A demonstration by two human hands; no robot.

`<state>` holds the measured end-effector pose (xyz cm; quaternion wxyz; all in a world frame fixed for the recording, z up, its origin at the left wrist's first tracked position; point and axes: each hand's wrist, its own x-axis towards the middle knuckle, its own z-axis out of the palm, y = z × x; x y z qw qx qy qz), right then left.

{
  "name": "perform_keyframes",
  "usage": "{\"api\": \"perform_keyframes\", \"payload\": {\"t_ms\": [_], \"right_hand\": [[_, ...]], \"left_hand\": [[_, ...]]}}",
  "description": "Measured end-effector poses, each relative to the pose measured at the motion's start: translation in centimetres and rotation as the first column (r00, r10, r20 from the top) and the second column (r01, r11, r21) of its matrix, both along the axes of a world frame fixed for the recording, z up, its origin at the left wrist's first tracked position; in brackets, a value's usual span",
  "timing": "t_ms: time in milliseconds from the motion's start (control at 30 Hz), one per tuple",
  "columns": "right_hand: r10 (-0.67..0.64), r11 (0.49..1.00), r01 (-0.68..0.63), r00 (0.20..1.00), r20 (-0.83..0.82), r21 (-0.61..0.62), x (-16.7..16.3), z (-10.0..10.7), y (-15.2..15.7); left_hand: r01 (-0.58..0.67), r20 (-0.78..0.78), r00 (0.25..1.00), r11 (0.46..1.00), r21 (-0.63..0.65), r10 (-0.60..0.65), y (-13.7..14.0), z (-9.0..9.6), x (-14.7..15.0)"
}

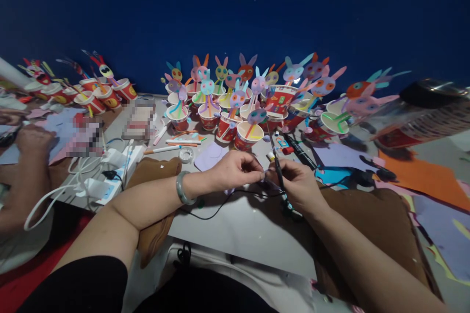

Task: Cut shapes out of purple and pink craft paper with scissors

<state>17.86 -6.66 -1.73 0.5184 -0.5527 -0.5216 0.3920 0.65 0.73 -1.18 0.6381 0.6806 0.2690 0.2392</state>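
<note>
Tool (279,176), slim and dark, stands with its narrow end upward in the right hand (303,188), whose fingers are clamped around it above the bench (238,222). Just beside it, the left hand (237,171) has its fingertips pinched together; whether anything small sits between them, I cannot tell. Beyond the hands crowd red paper cups (225,128) bearing paper rabbit figures, with a tape roll (186,155) near the left wrist and orange paper (426,178) farther right.
</note>
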Motion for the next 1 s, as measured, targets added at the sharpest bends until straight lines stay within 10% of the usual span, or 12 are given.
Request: {"api": "perform_keyframes", "payload": {"t_ms": [1000], "right_hand": [[0.372, 0.928, -0.367, 0.912, 0.173, -0.063, 0.1, -1.1, -0.6]], "left_hand": [[-0.097, 0.280, 0.944, 0.960, -0.264, 0.173, 0.6, 2.3, -0.5]]}}
